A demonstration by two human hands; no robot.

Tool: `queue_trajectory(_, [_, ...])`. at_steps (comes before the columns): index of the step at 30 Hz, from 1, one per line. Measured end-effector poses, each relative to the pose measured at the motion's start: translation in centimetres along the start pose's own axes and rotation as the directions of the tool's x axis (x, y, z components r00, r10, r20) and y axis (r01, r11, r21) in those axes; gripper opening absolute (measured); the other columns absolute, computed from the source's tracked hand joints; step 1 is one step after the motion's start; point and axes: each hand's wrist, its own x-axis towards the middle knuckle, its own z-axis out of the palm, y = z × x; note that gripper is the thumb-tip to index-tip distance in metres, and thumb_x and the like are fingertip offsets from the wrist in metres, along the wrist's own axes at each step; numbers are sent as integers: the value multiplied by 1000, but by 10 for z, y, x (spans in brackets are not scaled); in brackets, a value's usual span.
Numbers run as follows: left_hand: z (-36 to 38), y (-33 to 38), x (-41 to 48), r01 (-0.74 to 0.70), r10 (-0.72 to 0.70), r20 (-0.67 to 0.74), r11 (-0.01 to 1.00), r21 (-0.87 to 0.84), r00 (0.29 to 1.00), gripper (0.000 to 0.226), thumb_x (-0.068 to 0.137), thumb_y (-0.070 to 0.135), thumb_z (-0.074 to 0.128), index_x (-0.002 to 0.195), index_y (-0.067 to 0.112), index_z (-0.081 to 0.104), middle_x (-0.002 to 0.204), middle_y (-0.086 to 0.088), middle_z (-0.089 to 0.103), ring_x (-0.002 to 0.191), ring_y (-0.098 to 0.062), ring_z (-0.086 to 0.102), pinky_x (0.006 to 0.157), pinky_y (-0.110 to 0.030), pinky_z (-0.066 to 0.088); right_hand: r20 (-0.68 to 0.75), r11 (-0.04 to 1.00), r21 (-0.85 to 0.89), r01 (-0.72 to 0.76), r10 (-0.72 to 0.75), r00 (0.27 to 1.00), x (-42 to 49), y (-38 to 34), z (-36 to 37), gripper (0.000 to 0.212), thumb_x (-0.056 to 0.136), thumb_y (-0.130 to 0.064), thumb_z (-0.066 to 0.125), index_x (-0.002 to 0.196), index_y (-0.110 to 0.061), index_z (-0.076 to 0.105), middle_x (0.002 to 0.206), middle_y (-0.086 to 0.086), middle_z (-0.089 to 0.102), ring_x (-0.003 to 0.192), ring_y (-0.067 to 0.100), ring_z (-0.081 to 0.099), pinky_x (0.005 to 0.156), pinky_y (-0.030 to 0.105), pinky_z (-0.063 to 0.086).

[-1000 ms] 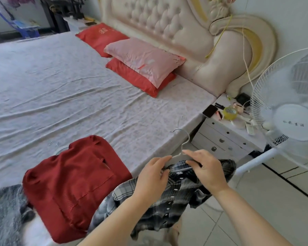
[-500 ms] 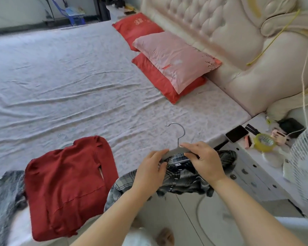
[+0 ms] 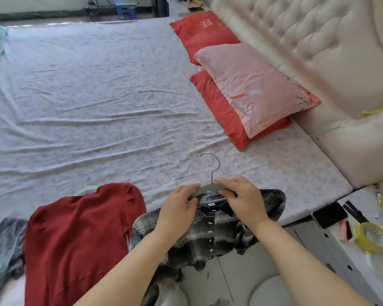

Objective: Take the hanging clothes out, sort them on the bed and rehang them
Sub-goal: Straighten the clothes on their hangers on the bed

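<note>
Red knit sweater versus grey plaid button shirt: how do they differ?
The red knit sweater lies flat on the bed, untouched; the grey plaid button shirt droops at its edge, its grey hanger gripped by left hand and right hand. Sweater plain; shirt checked, buttoned. Both are on metal-hooked hangers.

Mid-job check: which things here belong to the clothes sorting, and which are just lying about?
Job: plaid shirt on the hanger gripped by left hand and right hand; red sweater; grey garment; bed.
Lying about: pink pillow; phone; tape roll.
</note>
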Motion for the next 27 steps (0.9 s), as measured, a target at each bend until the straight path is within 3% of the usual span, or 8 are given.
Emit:
queue_trajectory(3, [-7, -10, 25, 26, -26, -16, 1000, 14, 1000, 39, 90, 10, 53, 128, 20, 53, 114, 5, 55, 86, -1, 44, 73, 5, 29, 38, 1000, 12, -10, 9, 999, 31, 2, 12, 35, 80, -5, 68, 110, -22, 69, 82, -1, 61, 77, 10, 51, 69, 19, 39])
queue_trajectory(11, [-8, -33, 84, 168, -166, -51, 985, 35, 985, 40, 91, 13, 52, 130, 23, 50, 120, 4, 55, 93, -3, 45, 73, -8, 28, 157, 997, 67, -40, 29, 987, 107, 25, 40, 36, 81, -8, 68, 111, -27, 68, 78, -14, 53, 75, 7, 51, 67, 7, 38])
queue_trajectory(17, [-3, -47, 119, 321, -315, -101, 946, 42, 944, 42, 90, 11, 53, 131, 19, 49, 129, 4, 52, 117, -11, 46, 91, -10, 26, 283, 995, 39, -89, 74, 956, 163, 58, 69, 35, 84, -12, 64, 115, -29, 66, 88, -5, 60, 85, 16, 56, 72, 25, 43])
queue_trajectory(21, [9, -61, 128, 422, -414, -117, 905, 55, 903, 44, 90, 12, 52, 133, 20, 46, 133, 5, 49, 122, -9, 41, 94, -8, 20, 445, 986, -164, -11, 84, 892, 201, 75, 95, 39, 91, -19, 56, 128, -29, 54, 115, 0, 58, 108, 22, 51, 95, 40, 40])
queue_trajectory(24, [18, -71, 125, 482, -473, -124, 874, 62, 872, 43, 91, 13, 51, 133, 19, 46, 132, 5, 49, 124, -8, 40, 95, -7, 19, 551, 973, -230, 26, 108, 827, 218, 81, 107, 43, 89, -18, 58, 130, -28, 51, 125, 1, 54, 116, 23, 46, 104, 44, 33])
queue_trajectory(27, [26, -74, 120, 544, -533, -141, 838, 52, 834, 41, 91, 12, 51, 132, 18, 48, 130, 3, 51, 122, -9, 42, 99, -14, 25, 601, 975, -223, 20, 121, 790, 213, 89, 110, 42, 89, -21, 59, 130, -23, 51, 126, 2, 53, 118, 23, 46, 103, 42, 37])
